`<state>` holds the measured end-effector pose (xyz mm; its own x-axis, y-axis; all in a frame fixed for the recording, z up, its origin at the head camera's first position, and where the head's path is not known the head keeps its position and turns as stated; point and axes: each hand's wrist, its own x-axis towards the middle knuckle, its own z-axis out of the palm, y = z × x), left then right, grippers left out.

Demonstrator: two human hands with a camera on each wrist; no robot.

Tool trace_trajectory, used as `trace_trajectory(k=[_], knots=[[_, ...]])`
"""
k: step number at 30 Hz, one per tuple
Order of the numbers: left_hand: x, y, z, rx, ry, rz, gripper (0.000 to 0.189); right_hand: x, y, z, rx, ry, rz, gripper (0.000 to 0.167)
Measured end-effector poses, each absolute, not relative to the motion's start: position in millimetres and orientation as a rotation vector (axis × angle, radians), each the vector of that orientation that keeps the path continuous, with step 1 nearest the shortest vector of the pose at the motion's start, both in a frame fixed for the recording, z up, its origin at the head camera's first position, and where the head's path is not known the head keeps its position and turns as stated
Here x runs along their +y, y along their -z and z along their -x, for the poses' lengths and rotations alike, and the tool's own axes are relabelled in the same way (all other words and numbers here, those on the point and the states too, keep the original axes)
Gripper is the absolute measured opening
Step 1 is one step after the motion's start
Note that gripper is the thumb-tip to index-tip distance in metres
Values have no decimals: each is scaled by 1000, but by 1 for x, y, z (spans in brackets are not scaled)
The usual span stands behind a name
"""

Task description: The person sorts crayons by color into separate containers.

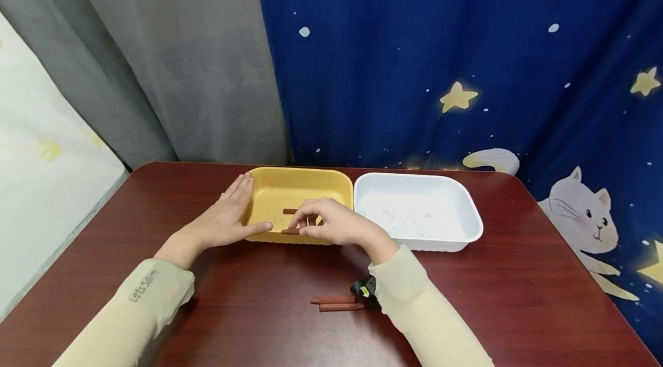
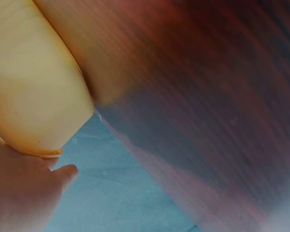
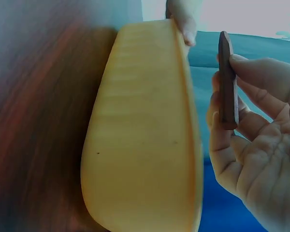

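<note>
I read the counter (image 1: 248,321) on my monitor as dark wood or wood-grain laminate, smooth with a soft sheen. I take the yellow tray (image 1: 300,171) for moulded plastic, smooth and faintly glossy inside, shallowly ribbed along its outer wall. The white tray (image 1: 425,243) also looks like smooth, lightly glossy plastic to me. I see the brown stick (image 3: 228,96) as matt; its material I cannot tell. The pale sleeves (image 1: 435,309) look like matt cloth, as do the grey curtain (image 1: 197,56) and blue curtain (image 1: 373,68).
</note>
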<state>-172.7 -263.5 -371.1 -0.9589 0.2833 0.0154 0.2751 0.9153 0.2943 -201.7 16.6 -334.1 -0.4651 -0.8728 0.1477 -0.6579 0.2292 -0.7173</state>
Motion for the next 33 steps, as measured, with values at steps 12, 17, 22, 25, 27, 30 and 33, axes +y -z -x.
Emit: trace_trajectory(k=[12,17,22,25,27,30,33], knots=[[-258,366,176,3042,-438,-457,116,2,338,228,2300,1093,1360,17],[-259,366,175,3039,-432,-456,116,-1,347,238,2322,1129,1305,18],[-262,368,174,3037,-432,-455,117,-8,358,247,2386,1150,1214,18],[-263,370,173,3040,-434,-452,117,-13,360,251,2415,1155,1158,19],[-264,370,173,3042,-435,-449,117,-16,362,253,2428,1154,1128,19],[-264,370,173,3043,-437,-445,117,-20,365,257,2445,1144,1090,19],[-264,370,173,3042,-441,-449,117,-23,368,261,2451,1142,1057,18]])
